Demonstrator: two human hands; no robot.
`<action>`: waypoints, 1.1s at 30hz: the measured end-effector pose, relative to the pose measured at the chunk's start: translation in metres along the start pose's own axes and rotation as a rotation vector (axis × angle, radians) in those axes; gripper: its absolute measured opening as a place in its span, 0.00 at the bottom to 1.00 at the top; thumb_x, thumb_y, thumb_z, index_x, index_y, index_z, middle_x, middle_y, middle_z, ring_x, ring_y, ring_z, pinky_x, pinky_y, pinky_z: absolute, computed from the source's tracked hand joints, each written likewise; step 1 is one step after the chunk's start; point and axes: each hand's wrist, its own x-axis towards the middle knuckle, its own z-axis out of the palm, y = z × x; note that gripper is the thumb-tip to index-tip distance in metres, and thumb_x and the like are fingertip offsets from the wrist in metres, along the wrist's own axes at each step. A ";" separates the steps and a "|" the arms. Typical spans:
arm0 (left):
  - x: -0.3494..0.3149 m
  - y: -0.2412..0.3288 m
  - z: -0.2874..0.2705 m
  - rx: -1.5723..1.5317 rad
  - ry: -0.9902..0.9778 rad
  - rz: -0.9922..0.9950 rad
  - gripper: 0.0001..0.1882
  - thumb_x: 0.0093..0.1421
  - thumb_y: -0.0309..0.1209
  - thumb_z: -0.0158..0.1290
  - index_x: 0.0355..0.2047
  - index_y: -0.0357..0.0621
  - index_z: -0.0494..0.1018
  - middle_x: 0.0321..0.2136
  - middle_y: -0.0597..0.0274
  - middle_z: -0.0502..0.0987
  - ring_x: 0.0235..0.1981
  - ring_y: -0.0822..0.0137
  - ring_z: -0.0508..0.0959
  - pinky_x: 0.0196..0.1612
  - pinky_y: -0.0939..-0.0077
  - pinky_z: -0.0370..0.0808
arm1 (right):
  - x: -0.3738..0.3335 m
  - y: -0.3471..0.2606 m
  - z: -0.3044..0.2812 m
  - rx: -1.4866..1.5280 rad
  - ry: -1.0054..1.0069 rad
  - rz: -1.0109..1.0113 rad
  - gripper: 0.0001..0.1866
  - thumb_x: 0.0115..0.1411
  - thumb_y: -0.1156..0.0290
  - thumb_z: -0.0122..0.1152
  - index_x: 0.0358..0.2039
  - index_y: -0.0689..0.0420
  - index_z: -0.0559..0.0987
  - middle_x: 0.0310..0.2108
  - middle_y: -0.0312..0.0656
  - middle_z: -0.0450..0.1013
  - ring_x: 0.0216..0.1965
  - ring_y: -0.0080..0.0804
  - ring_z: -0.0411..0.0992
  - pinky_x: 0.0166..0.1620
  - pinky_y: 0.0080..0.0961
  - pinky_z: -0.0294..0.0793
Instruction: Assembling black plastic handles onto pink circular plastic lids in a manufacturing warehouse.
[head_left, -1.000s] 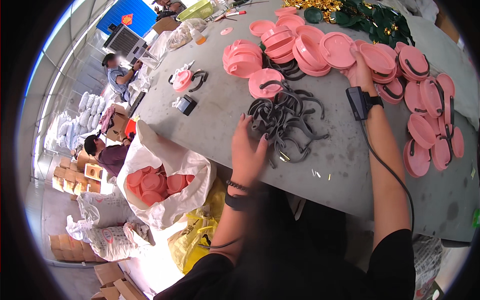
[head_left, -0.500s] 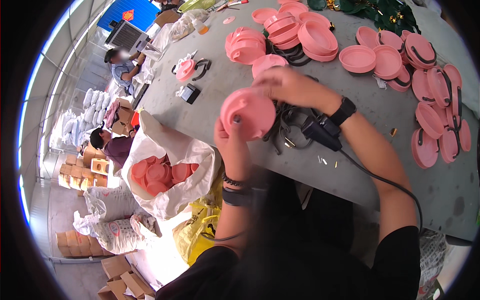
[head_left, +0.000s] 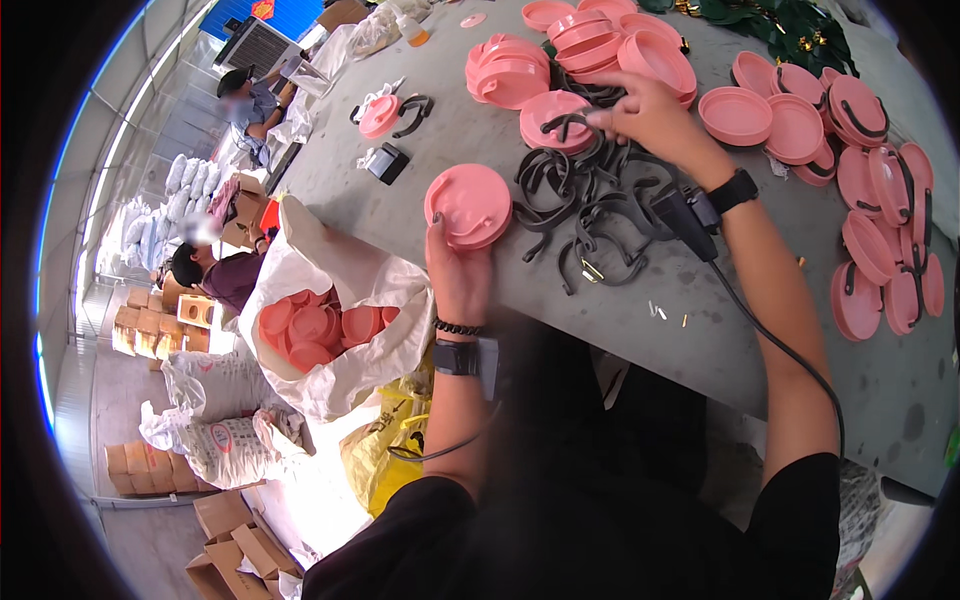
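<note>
The person's left hand point(head_left: 458, 268) holds a round pink shell point(head_left: 468, 203) at the table's near edge, with no strap to be seen on it, while the right hand's point(head_left: 640, 112) fingertips are drawn close together at a dark curved strap point(head_left: 567, 121) lying over another shell, though whether they grip it cannot be told. Shells with straps point(head_left: 858, 108) at the right look finished; left to do, seemingly, are the loose strap heap point(head_left: 565, 185) and stacked shells point(head_left: 583, 38).
</note>
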 end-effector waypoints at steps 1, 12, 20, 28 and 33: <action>0.000 -0.001 0.000 0.007 -0.004 0.004 0.21 0.63 0.35 0.41 0.53 0.36 0.59 0.52 0.54 0.64 0.53 0.60 0.66 0.56 0.61 0.64 | -0.002 -0.007 0.000 0.158 0.003 -0.085 0.26 0.51 0.66 0.64 0.48 0.65 0.69 0.28 0.40 0.74 0.27 0.19 0.71 0.30 0.16 0.68; -0.012 0.000 0.011 0.217 0.096 0.261 0.23 0.64 0.41 0.38 0.52 0.36 0.60 0.50 0.55 0.66 0.51 0.62 0.68 0.53 0.66 0.66 | -0.030 -0.064 0.031 0.197 -0.565 -0.250 0.26 0.56 0.74 0.56 0.55 0.63 0.63 0.37 0.43 0.75 0.45 0.23 0.70 0.49 0.21 0.67; -0.029 0.025 0.045 0.220 0.134 0.165 0.23 0.63 0.42 0.39 0.51 0.38 0.61 0.47 0.55 0.69 0.47 0.60 0.72 0.43 0.61 0.74 | -0.043 -0.080 0.050 -0.236 -0.466 -0.201 0.13 0.54 0.67 0.59 0.37 0.59 0.72 0.22 0.35 0.72 0.21 0.20 0.66 0.28 0.20 0.66; -0.031 0.043 0.047 0.113 0.062 -0.007 0.23 0.63 0.38 0.36 0.53 0.35 0.59 0.50 0.49 0.67 0.48 0.55 0.71 0.45 0.58 0.74 | -0.041 -0.055 0.066 0.037 -0.267 -0.222 0.15 0.52 0.62 0.59 0.25 0.63 0.71 0.17 0.38 0.67 0.20 0.27 0.65 0.27 0.26 0.65; -0.030 0.052 0.046 0.069 0.044 -0.093 0.23 0.62 0.36 0.35 0.53 0.32 0.58 0.50 0.46 0.66 0.49 0.54 0.71 0.48 0.55 0.73 | -0.052 -0.080 0.073 -0.026 -0.029 -0.316 0.11 0.53 0.63 0.57 0.26 0.59 0.72 0.20 0.35 0.69 0.24 0.26 0.67 0.32 0.26 0.65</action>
